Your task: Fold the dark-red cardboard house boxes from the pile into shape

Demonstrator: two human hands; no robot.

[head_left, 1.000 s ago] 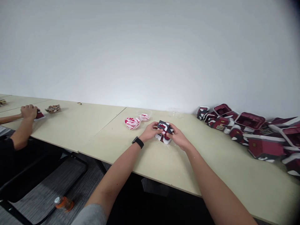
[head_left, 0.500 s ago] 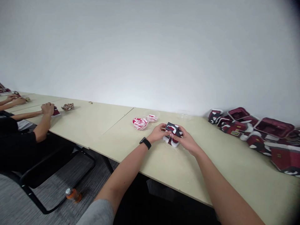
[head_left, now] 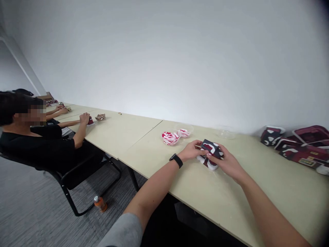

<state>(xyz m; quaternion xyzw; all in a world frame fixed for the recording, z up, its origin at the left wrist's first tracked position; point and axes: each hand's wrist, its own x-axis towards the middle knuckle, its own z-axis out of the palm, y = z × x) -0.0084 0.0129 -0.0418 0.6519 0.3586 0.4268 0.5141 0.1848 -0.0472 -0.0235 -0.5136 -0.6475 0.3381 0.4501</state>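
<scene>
Papercraft piece, dark navy on top with white and maroon patches, sits on the table directly in front of me, between both hands and apparently resting on the surface. From my remote seat, I read its visible long axis as running from upper left to lower right across the view, though the fingers hide part of its outline. The left hand, with a black watch on its wrist, comes in from the near left, and its fingers reach the piece's left side. The right hand covers the right side, with its fingers over the top edge. Neither hand is clearly nearer: each is touching the piece, and the grip on both sides is closed around it, not released. Behind it stand two clear bowls of red-and-white paper pieces, with a clear dish further right and stacked maroon paper models at the table's far right. A seated co-worker further along has both hands at a small maroon piece. Compared with the earlier frame, my view has swung left and risen, moving the piece rightward in the picture and bringing more of the co-worker into sight, while the two-handed hold looks much the same.
</scene>
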